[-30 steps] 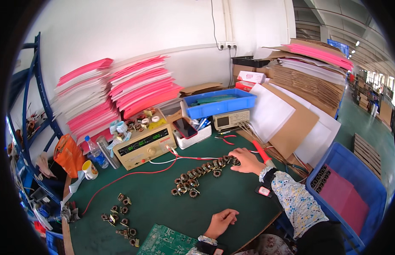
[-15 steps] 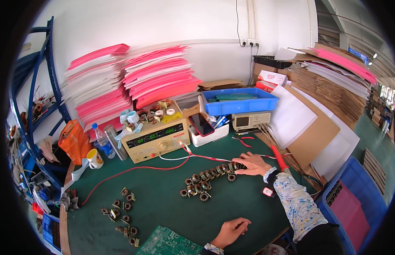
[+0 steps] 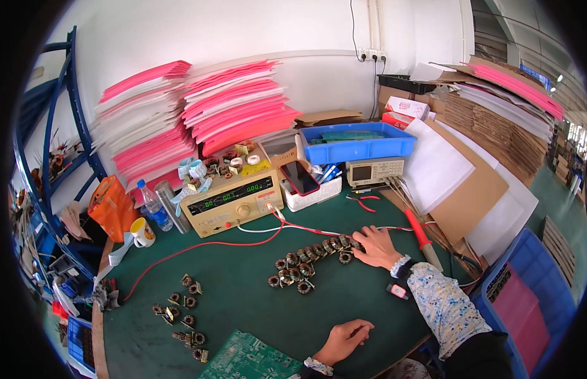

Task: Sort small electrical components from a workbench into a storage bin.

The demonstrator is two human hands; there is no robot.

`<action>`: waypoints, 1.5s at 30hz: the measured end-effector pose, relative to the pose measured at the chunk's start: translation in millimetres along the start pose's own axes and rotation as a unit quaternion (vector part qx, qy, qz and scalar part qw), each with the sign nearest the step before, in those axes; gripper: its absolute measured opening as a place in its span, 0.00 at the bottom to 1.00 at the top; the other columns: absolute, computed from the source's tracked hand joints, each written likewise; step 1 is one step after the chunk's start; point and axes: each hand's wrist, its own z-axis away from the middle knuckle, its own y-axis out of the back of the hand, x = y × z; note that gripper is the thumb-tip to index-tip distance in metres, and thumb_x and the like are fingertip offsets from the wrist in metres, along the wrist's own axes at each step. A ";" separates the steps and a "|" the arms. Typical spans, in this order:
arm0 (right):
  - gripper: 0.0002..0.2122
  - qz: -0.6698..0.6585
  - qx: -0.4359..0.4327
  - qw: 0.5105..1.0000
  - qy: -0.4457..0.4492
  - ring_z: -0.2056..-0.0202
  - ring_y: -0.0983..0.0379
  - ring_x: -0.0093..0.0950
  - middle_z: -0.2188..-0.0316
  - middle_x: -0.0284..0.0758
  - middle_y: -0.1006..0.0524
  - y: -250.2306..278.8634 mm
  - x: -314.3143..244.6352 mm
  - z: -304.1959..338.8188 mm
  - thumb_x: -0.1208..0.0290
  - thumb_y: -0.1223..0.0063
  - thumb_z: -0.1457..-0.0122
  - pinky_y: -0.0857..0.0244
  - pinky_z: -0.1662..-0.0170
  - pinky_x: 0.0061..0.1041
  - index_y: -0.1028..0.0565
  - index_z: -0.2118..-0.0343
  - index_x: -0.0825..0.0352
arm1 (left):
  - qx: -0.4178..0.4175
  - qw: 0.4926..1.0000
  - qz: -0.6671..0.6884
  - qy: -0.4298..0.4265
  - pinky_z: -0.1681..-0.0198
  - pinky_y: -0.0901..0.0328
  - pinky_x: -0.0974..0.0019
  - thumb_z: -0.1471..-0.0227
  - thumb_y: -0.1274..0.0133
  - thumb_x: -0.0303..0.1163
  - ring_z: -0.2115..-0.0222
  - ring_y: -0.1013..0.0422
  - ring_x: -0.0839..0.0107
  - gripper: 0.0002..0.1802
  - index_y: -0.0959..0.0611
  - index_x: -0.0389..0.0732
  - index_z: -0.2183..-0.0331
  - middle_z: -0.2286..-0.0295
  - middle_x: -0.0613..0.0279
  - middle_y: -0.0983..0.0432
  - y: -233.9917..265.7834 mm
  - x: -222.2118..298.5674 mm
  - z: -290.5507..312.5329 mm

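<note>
Green table (image 3: 236, 284) spreading across the middle here, its near edge running off the bottom of the frame. Upper left, pink-and-white sheets (image 3: 233, 104) in tall piles, their lower layers hidden behind the power supply (image 3: 230, 205), whose green digits glow at centre left. Over at the right, a blue crate (image 3: 543, 278), partly swallowed by the dark rim, with pink sheeting inside; the dark parts along its side are hard to make out. Upper centre, a blue tray (image 3: 360, 150) with green pieces mostly sunk behind its wall. Down at the lower edge, a circuit board (image 3: 252, 357), its bottom cut off.

And the hands! Right hand (image 3: 374, 246), right of centre, fingers at the right end of a crooked row of coils (image 3: 304, 256); they cover the end coil, so whether it's pinched or merely touched, I can't tell. Left hand (image 3: 345, 341), low centre, lies by the table's near edge, fingers loosely curled, palm hidden: can't tell what's inside. Lower left, loose coils (image 3: 190, 321) sit scattered, some overlapping too closely to separate.
</note>
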 end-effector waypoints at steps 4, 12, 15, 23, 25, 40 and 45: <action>0.14 -0.031 0.077 0.996 0.039 0.65 0.35 0.33 0.69 0.34 0.33 -1.2 3.1 18.2 0.60 0.47 0.55 0.45 0.67 0.37 0.30 0.66 0.59 | -0.001 1.000 -0.005 -0.002 0.74 0.33 0.76 0.47 0.53 0.26 0.78 0.31 0.81 0.09 0.23 0.34 0.63 0.77 0.65 0.27 -1.0 0.6 0.3; 0.13 -0.004 0.108 0.993 -0.038 0.62 0.36 0.33 0.66 0.35 0.34 6.2 -1.7 25.2 0.60 0.48 0.51 0.43 0.69 0.37 0.30 0.64 0.58 | -0.001 1.000 -0.014 0.014 0.72 0.33 0.77 0.48 0.54 0.23 0.77 0.32 0.83 0.10 0.22 0.34 0.63 0.78 0.66 0.27 -1.5 4.4 0.0; 0.13 0.035 0.120 0.991 -0.040 0.64 0.35 0.34 0.68 0.36 0.33 -2.9 0.0 21.3 0.58 0.48 0.51 0.43 0.69 0.37 0.30 0.65 0.58 | 0.004 1.000 -0.010 0.006 0.72 0.33 0.77 0.48 0.54 0.23 0.77 0.32 0.83 0.10 0.22 0.34 0.63 0.78 0.66 0.27 0.6 1.3 -0.1; 0.13 0.012 0.159 0.987 0.016 0.67 0.33 0.34 0.72 0.37 0.31 1.4 0.2 29.7 0.58 0.46 0.52 0.42 0.74 0.36 0.30 0.72 0.62 | 0.011 1.000 -0.013 -0.010 0.73 0.33 0.76 0.47 0.53 0.26 0.78 0.32 0.82 0.10 0.22 0.34 0.64 0.78 0.65 0.26 -1.0 -1.3 -0.9; 0.13 -0.045 0.181 0.982 -0.007 0.67 0.32 0.35 0.71 0.37 0.30 9.1 -4.7 29.9 0.58 0.46 0.52 0.41 0.74 0.36 0.30 0.72 0.63 | 0.011 1.000 -0.016 -0.009 0.74 0.33 0.76 0.47 0.53 0.26 0.78 0.31 0.82 0.09 0.22 0.34 0.64 0.79 0.65 0.26 -2.7 -0.6 -0.5; 0.15 -0.693 -0.165 0.573 -0.405 0.87 0.40 0.19 0.86 0.29 0.32 109.1 11.0 60.5 0.52 0.57 0.44 0.53 0.87 0.16 0.30 0.76 0.60 | 0.003 0.999 -0.036 -0.019 0.73 0.32 0.75 0.47 0.54 0.26 0.77 0.30 0.80 0.09 0.22 0.34 0.65 0.78 0.63 0.26 -0.4 6.4 -2.3; 0.16 -0.778 -0.225 0.470 -0.350 0.84 0.40 0.23 0.83 0.34 0.32 180.3 11.8 105.7 0.53 0.62 0.42 0.54 0.87 0.17 0.32 0.73 0.61 | 0.024 0.999 -0.039 0.000 0.74 0.32 0.75 0.46 0.53 0.28 0.77 0.30 0.80 0.09 0.21 0.35 0.66 0.78 0.63 0.26 -0.1 6.3 0.3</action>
